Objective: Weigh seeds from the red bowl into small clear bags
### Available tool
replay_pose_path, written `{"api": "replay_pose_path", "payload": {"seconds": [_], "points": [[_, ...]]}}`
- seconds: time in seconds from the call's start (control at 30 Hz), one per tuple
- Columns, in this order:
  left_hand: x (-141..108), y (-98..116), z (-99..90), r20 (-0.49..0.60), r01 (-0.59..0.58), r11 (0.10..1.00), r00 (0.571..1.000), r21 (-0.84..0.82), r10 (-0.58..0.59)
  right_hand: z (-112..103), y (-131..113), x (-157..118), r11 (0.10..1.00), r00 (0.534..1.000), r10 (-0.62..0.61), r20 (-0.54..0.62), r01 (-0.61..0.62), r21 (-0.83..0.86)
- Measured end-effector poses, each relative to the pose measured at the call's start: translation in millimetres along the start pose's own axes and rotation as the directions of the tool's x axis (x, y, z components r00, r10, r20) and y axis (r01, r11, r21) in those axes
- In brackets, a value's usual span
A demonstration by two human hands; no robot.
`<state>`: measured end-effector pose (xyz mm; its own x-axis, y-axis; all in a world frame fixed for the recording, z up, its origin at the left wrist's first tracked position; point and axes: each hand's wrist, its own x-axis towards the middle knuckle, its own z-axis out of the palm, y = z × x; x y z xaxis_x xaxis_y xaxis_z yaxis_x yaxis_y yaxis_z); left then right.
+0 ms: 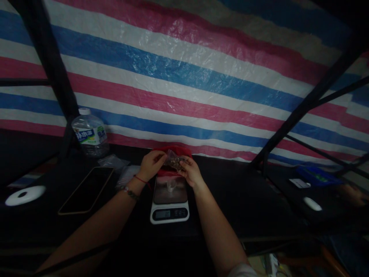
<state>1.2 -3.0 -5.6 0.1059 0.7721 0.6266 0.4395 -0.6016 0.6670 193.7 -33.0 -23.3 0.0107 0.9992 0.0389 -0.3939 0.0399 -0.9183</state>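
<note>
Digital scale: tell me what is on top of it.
A small clear container sits on the scale. Red material hides the scale's far edge, so anything there can't be seen. The container's contents are too dim to tell.

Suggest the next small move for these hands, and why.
Probably slide the left hand along the edge of the small clear plastic bag to check its mouth: that hand pinches one end, the right hand holds the part where small brownish pieces show, and whether the mouth is open cannot be told.
</note>
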Motion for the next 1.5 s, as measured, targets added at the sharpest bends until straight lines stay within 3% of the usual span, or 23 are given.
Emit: {"api": "replay_pose_path", "payload": {"seconds": [0.13, 0.3, 0.4, 0.47, 0.57, 0.67, 0.8, 0.93, 1.03, 1.13, 1.27, 1.37, 1.5], "points": [[-3, 1, 6.7, 0.118, 0.101, 0.994, 0.988, -0.042, -0.095, -2, 1, 0, 0.999, 1.0, -0.024, -0.011, 0.024, -0.047], [-3, -3, 13.2, 0.181, 0.197, 0.971, 0.968, -0.135, -0.172, -1, 3, 2, 0.999, 0.998, -0.048, -0.048, 0.047, -0.027], [-1, -5, 12.8, 0.223, 0.154, 0.97, 0.968, -0.186, -0.111, -1, 5, 5, 0.998, 0.995, -0.061, -0.073, 0.059, -0.028], [1, -5, 8.4, 0.198, 0.039, 0.993, 0.98, -0.114, -0.016, -1, 6, 7, 0.997, 0.993, -0.071, -0.094, 0.068, -0.027], [5, -9, -3.0, 0.026, -0.101, 0.985, 0.995, 0.136, 0.099, -3, 5, 12, 0.995, 0.987, -0.096, -0.132, 0.096, -0.005], [8, -18, -11.6, -0.106, -0.065, 0.927, 0.988, 0.37, 0.111, -7, 7, 20, 0.992, 0.976, -0.126, -0.179, 0.122, -0.033], [5, -32, -8.2, -0.008, 0.034, 0.91, 0.999, 0.414, -0.034, -13, 11, 34, 0.941, 0.949, -0.249, -0.195, 0.189, -0.282], [3, -38, 1.7, -0.002, 0.032, 0.932, 0.999, 0.36, -0.034, -9, 9, 47, 0.741, 0.899, -0.423, -0.11, 0.273, -0.613], [2, -38, 5.3, -0.01, -0.034, 0.946, 0.999, 0.322, 0.039, 2, 0, 55, 0.549, 0.877, -0.478, 0.047, 0.34, -0.764], [1, -37, 6.1, -0.015, -0.046, 0.951, 0.998, 0.307, 0.053, 12, -14, 58, 0.313, 0.857, -0.474, 0.201, 0.377, -0.872], [0, -36, 7.0, -0.005, -0.051, 0.952, 0.998, 0.301, 0.055, 19, -32, 55, 0.016, 0.888, -0.359, 0.288, 0.314, -0.949], [0, -37, 8.3, 0.03, -0.083, 0.95, 0.997, 0.3, 0.077, 21, -44, 49, -0.085, 0.901, -0.323, 0.288, 0.276, -0.957], [0, -38, 9.1, 0.009, -0.056, 0.949, 0.998, 0.312, 0.056, 24, -54, 41, -0.15, 0.898, -0.329, 0.29, 0.254, -0.956]]}}
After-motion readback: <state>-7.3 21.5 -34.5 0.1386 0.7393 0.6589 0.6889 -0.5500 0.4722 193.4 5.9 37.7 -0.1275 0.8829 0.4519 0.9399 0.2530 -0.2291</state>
